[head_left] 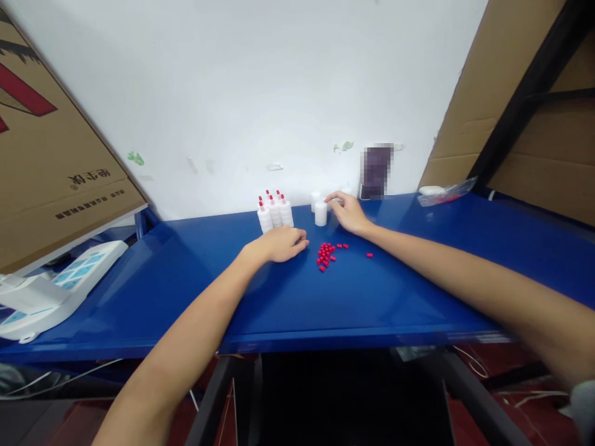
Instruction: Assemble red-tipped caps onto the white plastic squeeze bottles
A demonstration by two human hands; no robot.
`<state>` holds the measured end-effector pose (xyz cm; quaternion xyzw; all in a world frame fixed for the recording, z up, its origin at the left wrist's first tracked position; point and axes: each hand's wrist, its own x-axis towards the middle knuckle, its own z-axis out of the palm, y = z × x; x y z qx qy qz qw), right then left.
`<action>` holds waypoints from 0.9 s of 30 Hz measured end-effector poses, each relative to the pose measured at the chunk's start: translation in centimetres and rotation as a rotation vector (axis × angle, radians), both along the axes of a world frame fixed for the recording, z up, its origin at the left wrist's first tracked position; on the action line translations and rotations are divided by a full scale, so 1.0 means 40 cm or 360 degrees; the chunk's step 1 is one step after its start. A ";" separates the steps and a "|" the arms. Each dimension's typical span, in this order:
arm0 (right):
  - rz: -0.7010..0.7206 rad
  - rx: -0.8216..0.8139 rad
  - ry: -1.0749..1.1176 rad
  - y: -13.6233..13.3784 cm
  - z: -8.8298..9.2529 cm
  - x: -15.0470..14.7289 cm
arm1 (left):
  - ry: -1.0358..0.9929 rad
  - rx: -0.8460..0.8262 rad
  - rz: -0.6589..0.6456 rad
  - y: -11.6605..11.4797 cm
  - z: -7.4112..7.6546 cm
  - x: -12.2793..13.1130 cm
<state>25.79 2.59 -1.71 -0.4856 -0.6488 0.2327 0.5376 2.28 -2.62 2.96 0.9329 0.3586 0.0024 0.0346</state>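
My right hand (348, 212) is positioned at the plain white bottles (320, 214), fingertips at their right side; I cannot tell whether the fingers are closed on one. My left hand (284, 243) is palm-down, fingers partly curled; whether it grips anything cannot be determined. Directly behind my left hand: a cluster of red-tipped white bottles (274, 215). To its right, and nearer me than my right hand: loose red caps (325, 252) on the blue table (288, 303). Well left of my left hand: a white device (90, 263) with blue panels.
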 end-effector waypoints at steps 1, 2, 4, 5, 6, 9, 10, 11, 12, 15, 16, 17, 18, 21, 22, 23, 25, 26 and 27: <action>-0.0004 0.0015 -0.0014 -0.002 0.000 -0.001 | -0.0005 0.0048 -0.0009 -0.001 -0.011 0.008; -0.0012 0.0033 -0.0029 -0.003 0.001 -0.002 | -0.0010 0.0080 -0.0018 -0.001 -0.018 0.014; -0.0046 0.0084 -0.0059 -0.005 0.001 -0.003 | -0.0024 0.0112 -0.0037 -0.003 -0.026 0.018; -0.0065 0.0112 -0.0073 -0.006 0.002 -0.003 | -0.0031 0.0120 -0.0050 -0.003 -0.027 0.018; -0.0083 0.0139 -0.0084 -0.007 0.003 -0.003 | -0.0039 0.0127 -0.0061 -0.003 -0.028 0.018; -0.0123 0.0206 -0.0096 -0.014 0.004 -0.001 | -0.0067 0.0134 -0.0085 0.001 -0.031 0.016; -0.0139 0.0224 -0.0092 -0.017 0.005 0.000 | -0.0081 0.0128 -0.0090 0.004 -0.033 0.015; -0.0155 0.0244 -0.0084 -0.020 0.005 0.002 | -0.0097 0.0120 -0.0093 0.007 -0.035 0.015; -0.0171 0.0267 -0.0074 -0.022 0.005 0.003 | -0.0114 0.0112 -0.0094 0.010 -0.037 0.014; -0.0193 0.0320 -0.0041 -0.026 0.004 0.007 | -0.0160 0.0093 -0.0085 0.018 -0.043 0.014; -0.0202 0.0322 -0.0030 -0.024 0.003 0.007 | -0.0175 0.0095 -0.0080 0.020 -0.045 0.014; -0.0218 0.0314 -0.0016 -0.022 0.002 0.007 | -0.0194 0.0105 -0.0072 0.022 -0.048 0.014; -0.0238 0.0297 -0.0001 -0.018 0.001 0.007 | -0.0220 0.0126 -0.0060 0.025 -0.051 0.014; -0.0277 0.0214 0.0005 -0.006 -0.002 0.007 | -0.0312 0.0227 0.0002 0.032 -0.064 0.014; -0.0266 0.0188 -0.0014 -0.003 -0.003 0.006 | -0.0335 0.0255 0.0029 0.035 -0.069 0.014; -0.0250 0.0169 -0.0039 -0.001 -0.004 0.006 | -0.0350 0.0270 0.0054 0.038 -0.073 0.014; -0.0220 0.0163 -0.0096 -0.001 -0.005 0.006 | -0.0365 0.0261 0.0087 0.042 -0.080 0.013; -0.0213 0.0173 -0.0127 -0.002 -0.005 0.006 | -0.0370 0.0245 0.0094 0.044 -0.082 0.013; -0.0211 0.0188 -0.0164 -0.002 -0.005 0.005 | -0.0374 0.0225 0.0092 0.045 -0.083 0.013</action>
